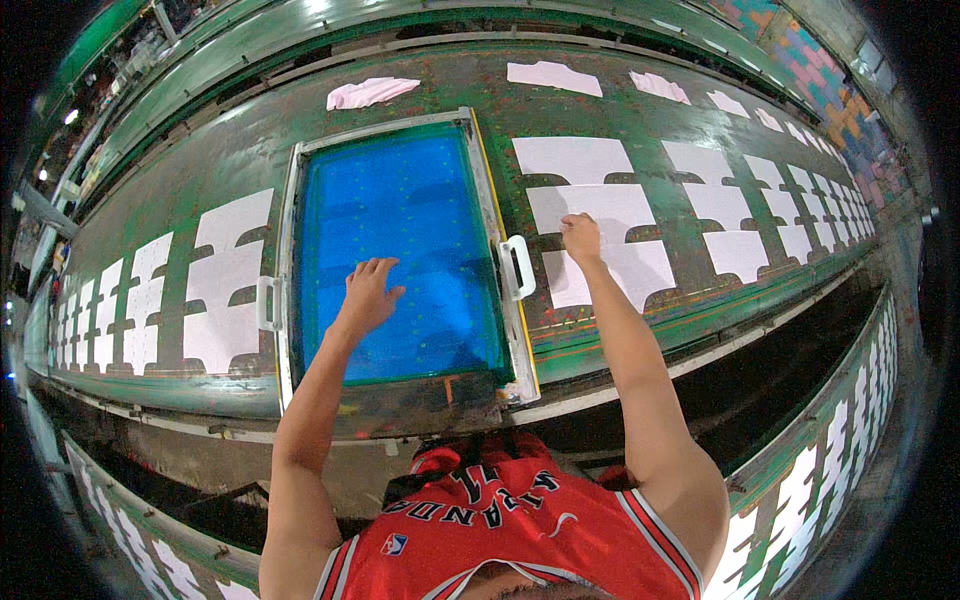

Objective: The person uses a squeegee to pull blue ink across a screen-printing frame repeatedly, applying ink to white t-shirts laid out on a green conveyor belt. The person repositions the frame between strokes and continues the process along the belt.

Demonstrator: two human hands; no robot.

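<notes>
Head view: a metal screen frame [484, 190] holding blue mesh [400, 220] lay on a green table [240, 135]. The left hand [372, 293] was over the mesh, thumb spread from the fingers. The right hand [580, 238], fingers curled, was over pale fabric [590, 203] beside the frame; any pinch couldn't be told.

Long green table [215, 150]: dark, colour-flecked surface, running left to right across the view and bent by the lens
Blue screen [400, 210]: mesh in a pale metal frame, lying on the table; faint darker shapes show through
Pale panels [572, 155]: flat, notched cut shapes, in rows on both sides of the frame — dwindling toward either end
Pink pieces [553, 78]: spaced along the far side, some rumpled
Second table [805, 427]: at lower right — white cut shapes in rows
</notes>
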